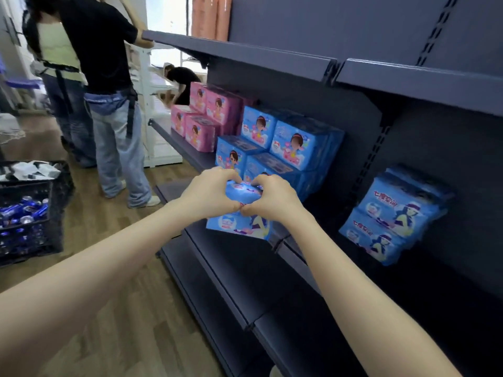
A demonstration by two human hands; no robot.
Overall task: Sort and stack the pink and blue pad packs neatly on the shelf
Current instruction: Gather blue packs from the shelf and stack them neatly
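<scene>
- Head view: both arms reach out toward the dark shelf [326, 213], and the hands meet over a single blue pad pack [239, 225].
- The left hand [212, 194] is clenched round the pack's left top edge, fingers curled over the far side, thumb down the front.
- The right hand [275, 198] mirrors it on the right top edge, grasping the same pack; the two thumb tips meet in the middle of the pack's front face.
- The held pack sits at the shelf's front edge, just in front of the stacked blue packs [285, 148]. Whether its bottom rests on the shelf I cannot tell.
- Those stacked blue packs stand two layers high, printed faces outward, the upper layer set back from the lower.
- Just left of them, touching, the pink packs [206, 115] are stacked the same way, two layers, further along the shelf.
- To the right, well apart from the stack, a bundle of flat blue packs [394, 216] leans tilted against the shelf's back panel.
- Overhead runs the upper shelf [245, 53], with orange rolls [212, 17] standing on it at the far end.
- Below, a lower shelf [231, 281] juts out over the wooden floor [109, 308].
- On the floor at left, a black crate [54, 191] holds blue cans, with crumpled paper on top.
- Two people [109, 77] stand at the aisle's far end, backs turned; a third [182, 77] bends over beyond them.
</scene>
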